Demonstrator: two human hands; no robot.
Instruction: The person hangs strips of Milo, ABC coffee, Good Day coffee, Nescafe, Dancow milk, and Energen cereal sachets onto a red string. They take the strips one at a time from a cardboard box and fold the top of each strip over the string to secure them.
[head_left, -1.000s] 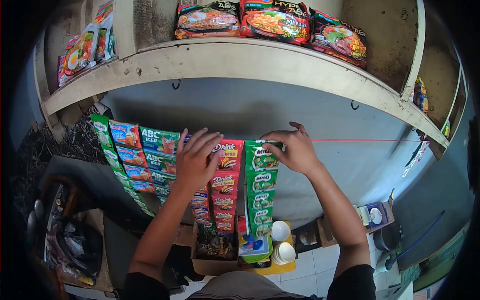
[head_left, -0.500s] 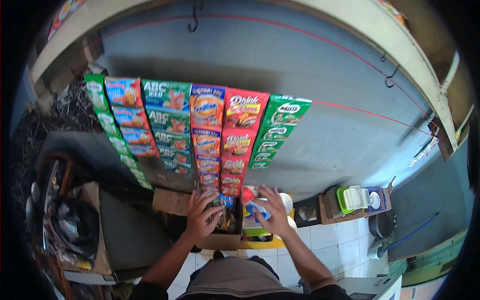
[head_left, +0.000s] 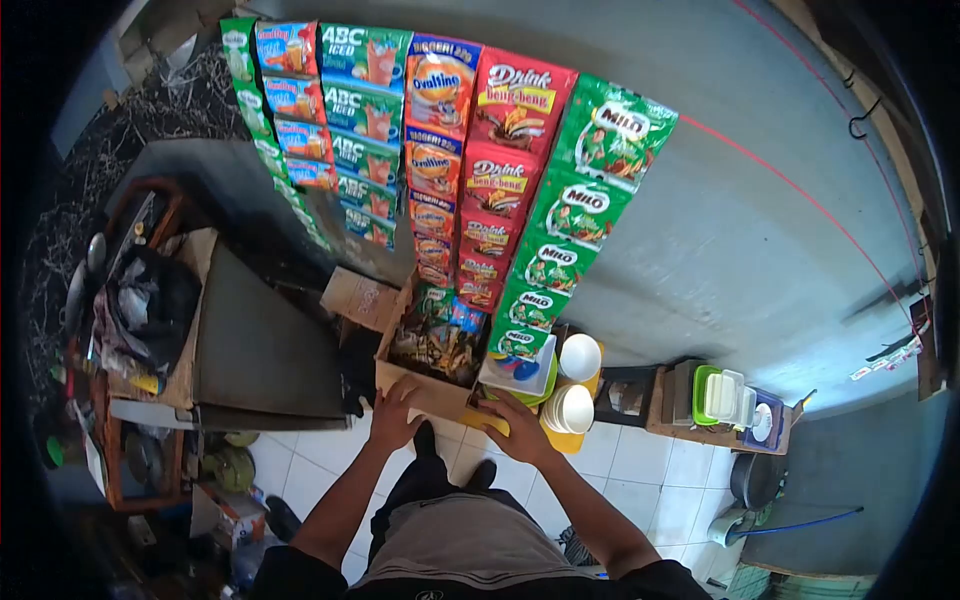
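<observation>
Cardboard box [head_left: 432,393], open at the top, sits right at my fingertips, low against the grey wall, and it is packed with small sachets [head_left: 440,340]. My left hand [head_left: 393,415] has its fingers [head_left: 400,392] curled over the box's near rim, clasping it. My right hand [head_left: 517,428] lies just beside the box's near right corner, fingers [head_left: 497,405] spread on a yellow stool [head_left: 560,440]. From up here I cannot tell whether they grip anything.

Just beyond the right fingers stands a clear plastic tub [head_left: 520,378] with coloured bits inside. To the right of those fingers is a stack of white bowls [head_left: 572,408], with a single white bowl [head_left: 580,356] past it.

Above both hands, strips of drink sachets hang down the wall, their tails reaching the box: a green Milo strip [head_left: 585,205] over the right fingers, a red Beng-Beng strip [head_left: 498,175] and an Ovaltine strip [head_left: 437,130] over the left, then an ABC Iced strip [head_left: 362,100] further left. A red string [head_left: 800,190] runs off to the right.

Left of the left fingers is a dark surface [head_left: 250,345]. Far right of the right fingers, lidded containers [head_left: 722,396] sit on a low stand. Below both hands is white tiled floor [head_left: 660,500].
</observation>
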